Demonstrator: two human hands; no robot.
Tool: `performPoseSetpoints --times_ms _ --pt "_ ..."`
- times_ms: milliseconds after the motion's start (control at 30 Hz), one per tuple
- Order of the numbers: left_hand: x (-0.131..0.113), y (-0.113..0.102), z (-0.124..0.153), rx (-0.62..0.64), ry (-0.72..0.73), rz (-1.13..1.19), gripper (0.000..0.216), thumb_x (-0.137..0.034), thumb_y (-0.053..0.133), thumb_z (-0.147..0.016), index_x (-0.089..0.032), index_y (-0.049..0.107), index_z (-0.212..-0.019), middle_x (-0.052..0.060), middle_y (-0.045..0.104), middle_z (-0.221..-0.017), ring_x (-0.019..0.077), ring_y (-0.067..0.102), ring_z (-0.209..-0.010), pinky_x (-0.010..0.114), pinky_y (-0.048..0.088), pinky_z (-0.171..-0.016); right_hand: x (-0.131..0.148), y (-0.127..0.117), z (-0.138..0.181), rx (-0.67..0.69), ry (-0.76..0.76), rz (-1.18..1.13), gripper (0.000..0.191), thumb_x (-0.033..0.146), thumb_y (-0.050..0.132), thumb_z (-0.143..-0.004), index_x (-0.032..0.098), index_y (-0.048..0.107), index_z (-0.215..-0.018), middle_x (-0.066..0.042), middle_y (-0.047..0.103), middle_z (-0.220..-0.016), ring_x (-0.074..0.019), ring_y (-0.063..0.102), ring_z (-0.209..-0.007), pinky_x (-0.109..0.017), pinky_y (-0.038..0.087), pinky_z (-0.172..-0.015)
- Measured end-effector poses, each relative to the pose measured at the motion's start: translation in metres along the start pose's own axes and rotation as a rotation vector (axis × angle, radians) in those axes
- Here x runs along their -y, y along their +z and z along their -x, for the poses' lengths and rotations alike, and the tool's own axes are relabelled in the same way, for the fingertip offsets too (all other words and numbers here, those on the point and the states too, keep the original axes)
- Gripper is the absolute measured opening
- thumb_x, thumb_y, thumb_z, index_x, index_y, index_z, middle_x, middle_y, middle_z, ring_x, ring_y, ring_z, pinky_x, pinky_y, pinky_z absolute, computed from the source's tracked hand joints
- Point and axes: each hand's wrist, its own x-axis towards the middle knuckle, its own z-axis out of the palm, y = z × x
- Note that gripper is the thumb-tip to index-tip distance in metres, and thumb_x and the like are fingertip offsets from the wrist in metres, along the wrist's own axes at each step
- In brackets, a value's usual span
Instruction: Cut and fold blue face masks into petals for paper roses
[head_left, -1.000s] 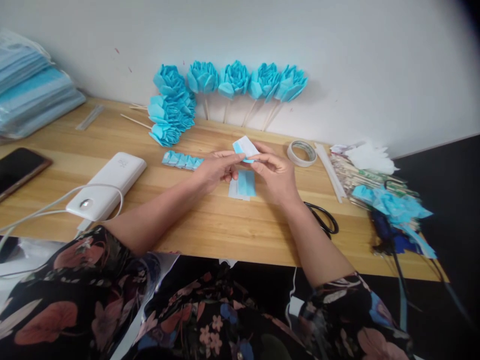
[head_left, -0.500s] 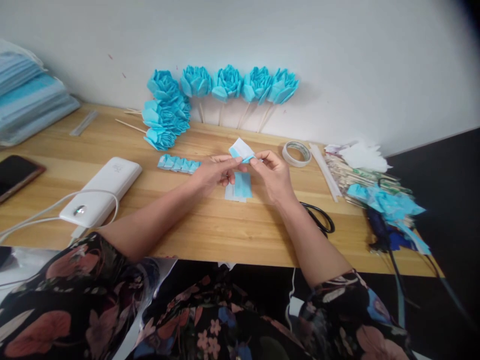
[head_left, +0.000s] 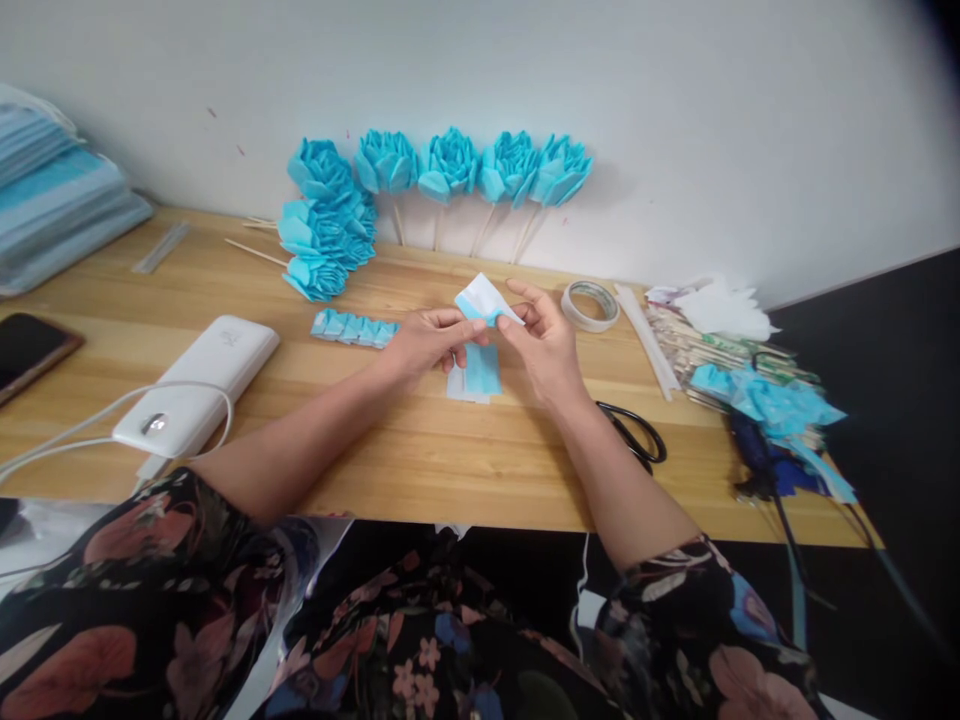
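Observation:
Between my two hands is a partly folded piece of blue and white fabric (head_left: 486,298), like mask cloth, with its white side mostly facing up. My left hand (head_left: 429,342) pinches its lower left edge between thumb and fingers. The lower right edge is in the pinch of my right hand (head_left: 546,340), whose index finger is lifted. Below them on the table lie flat blue and white fabric pieces (head_left: 482,372), partly covered by my left fingers. A row of folded blue petals (head_left: 352,328) lies just left of my left hand.
Several blue fabric flowers (head_left: 450,165) on sticks lean on the wall, others lie left of them. A tape roll (head_left: 591,305), scissors handles (head_left: 637,435) and a pile of sticks (head_left: 697,340) are at right. A power bank (head_left: 202,385), phone (head_left: 34,352) and mask stack (head_left: 67,215) are at left.
My right index finger has lifted off the fabric piece, and the folded edge has opened slightly. The whole view has shifted a little; my left hand keeps its pinch.

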Motion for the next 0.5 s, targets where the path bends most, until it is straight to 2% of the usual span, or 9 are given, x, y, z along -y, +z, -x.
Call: performPoseSetpoints --times_ms 100,300,500 --pt "0.001 0.0 -0.001 -0.028 0.023 -0.051 0.024 -0.036 0.075 -0.08 -0.013 0.071 -0.074 0.001 0.067 -0.061 0.0055 0.05 -0.045 0.019 0.037 -0.043 -0.002 0.0 0.0 0.031 -0.002 0.018 0.048 0.034 0.074 -0.083 0.028 0.059 -0.128 0.001 0.065 -0.082 -0.0184 0.064 -0.082 -0.038 0.057 -0.081" --pt "0.0 -0.001 -0.002 -0.046 0.077 0.039 0.022 -0.032 0.07 -0.081 -0.014 0.06 -0.072 0.003 0.072 -0.078 0.0044 0.052 -0.047 0.019 0.039 -0.042 -0.004 -0.001 0.001 0.175 0.025 -0.028 0.062 0.038 0.075 -0.081 0.028 0.054 -0.139 -0.001 0.069 -0.091 -0.0198 0.066 -0.086 -0.041 0.056 -0.086" --pt "-0.01 0.001 0.003 0.012 0.092 -0.177 0.016 -0.025 0.067 -0.08 -0.014 0.06 -0.071 -0.001 0.064 -0.061 0.0045 0.049 -0.043 0.017 0.036 -0.041 -0.003 -0.004 -0.001 0.204 0.056 -0.057 0.061 0.037 0.074 -0.082 0.028 0.053 -0.139 0.001 0.066 -0.083 -0.0174 0.062 -0.076 -0.038 0.055 -0.077"
